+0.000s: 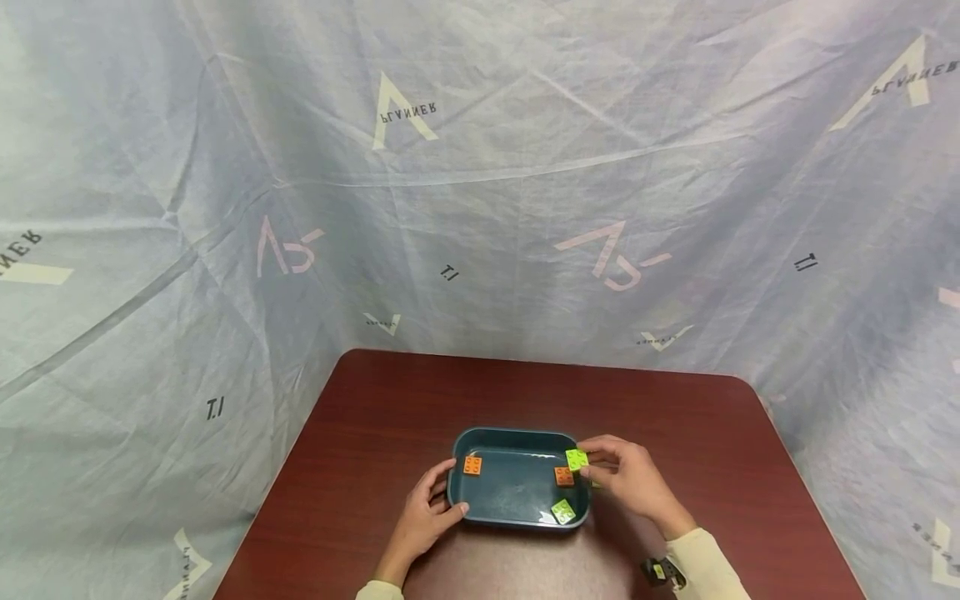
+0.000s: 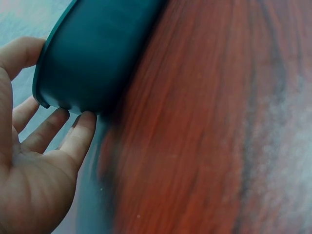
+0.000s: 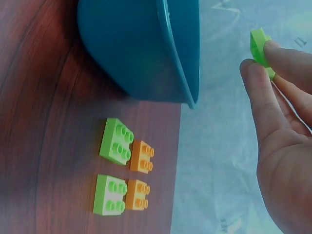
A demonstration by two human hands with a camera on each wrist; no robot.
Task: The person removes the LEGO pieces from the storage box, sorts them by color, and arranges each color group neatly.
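Currently, teal tray (image 1: 510, 490) on the tabletop (image 1: 675, 408), about midway between its left and right edges, well apart from the far edge. Long axis side to side, roughly parallel to that far edge; opening up.

Right hand (image 1: 633, 479): fingers nearly closed, pinching a lime-green 2x2 brick (image 1: 577, 460) at the tray's right end. Studs face the head camera; top looks square, no longer side evident. Right wrist view shows a gap between this brick and the tray rim; fingers cover part of the brick there.

Left hand (image 1: 423, 515): fingers parted to the tray's width and bent, holding its left end, thumb at the near-left corner. Fingertips meet the lower edge in the left wrist view, which cuts off most of the tray.

In tray: left orange brick (image 1: 472, 465) by the left end, right orange brick (image 1: 562, 477) by the right end, partly overlapped by the held brick; loose green brick (image 1: 563, 512) in the near-right corner, turned askew, glare beside it.

Beside tray, right wrist view: upper green brick (image 3: 116, 141), lower green brick (image 3: 109, 195), upper orange brick (image 3: 141, 157), lower orange brick (image 3: 137, 195), studs up; whether they touch, cannot tell. Head view hides most of these behind the right hand. Tabletop near edge out of frame.
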